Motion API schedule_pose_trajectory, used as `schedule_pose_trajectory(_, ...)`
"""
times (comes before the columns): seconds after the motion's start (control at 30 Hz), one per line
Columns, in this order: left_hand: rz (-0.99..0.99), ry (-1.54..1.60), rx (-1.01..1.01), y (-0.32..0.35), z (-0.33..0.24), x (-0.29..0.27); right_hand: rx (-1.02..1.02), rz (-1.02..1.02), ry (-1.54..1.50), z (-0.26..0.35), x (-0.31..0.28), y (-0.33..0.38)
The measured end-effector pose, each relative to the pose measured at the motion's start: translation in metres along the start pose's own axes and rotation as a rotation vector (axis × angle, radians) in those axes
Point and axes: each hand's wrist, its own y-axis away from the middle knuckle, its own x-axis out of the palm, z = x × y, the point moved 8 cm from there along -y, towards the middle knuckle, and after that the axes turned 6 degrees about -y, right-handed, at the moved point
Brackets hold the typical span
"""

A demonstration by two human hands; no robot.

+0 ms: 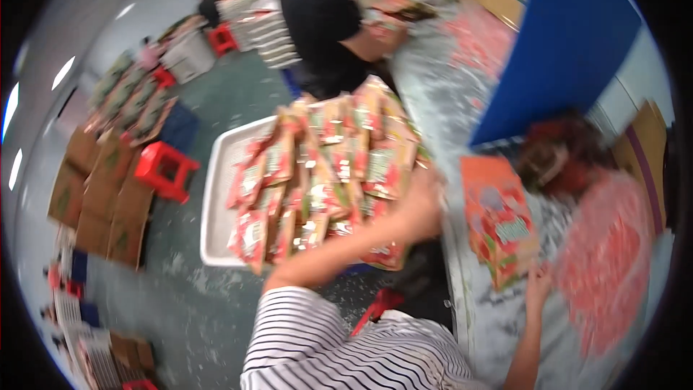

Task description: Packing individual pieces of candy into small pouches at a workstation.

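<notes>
Several red pouches (pixel 499 209), long axes pointing away-left, right fingers (pixel 537 274) touching, left fingers (pixel 429 182) blurred, grips unclear

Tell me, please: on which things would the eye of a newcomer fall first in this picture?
Probably first on the shiny red-and-gold pouches heaped in the white tray, near the middle. Next might come the large blue panel, slanting at the upper right, and the bright red stool on the floor at the left.

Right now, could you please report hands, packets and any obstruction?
Left hand by piled packets, grip blurred. Right hand at flat packets, near edge. Blue panel beyond, touching neither hand.
</notes>
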Motion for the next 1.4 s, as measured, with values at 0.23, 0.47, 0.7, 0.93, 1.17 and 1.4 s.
schedule_pose_trajectory(0.23,0.221,0.057,0.199,0.004,-0.143,0.127,-0.087,0.096,0.370,0.029,0.033,-0.047)
schedule_pose_trajectory(0.47,0.225,-0.178,0.212,0.000,-0.147,0.175,-0.081,0.047,0.051,0.003,0.022,-0.059)
schedule_pose_trajectory(0.7,0.244,-0.096,0.145,-0.007,-0.145,0.162,-0.439,-0.075,0.350,0.100,0.022,-0.018)
schedule_pose_trajectory(0.93,0.212,0.028,0.140,-0.010,-0.146,0.153,-0.127,0.066,-0.197,0.075,0.036,-0.026)
schedule_pose_trajectory(1.17,0.105,0.390,0.267,-0.026,-0.160,0.054,0.144,0.296,-0.901,0.095,0.030,0.000)
schedule_pose_trajectory(1.4,0.557,0.730,0.215,-0.005,-0.203,0.029,-0.029,0.534,-0.750,0.113,-0.022,0.062)
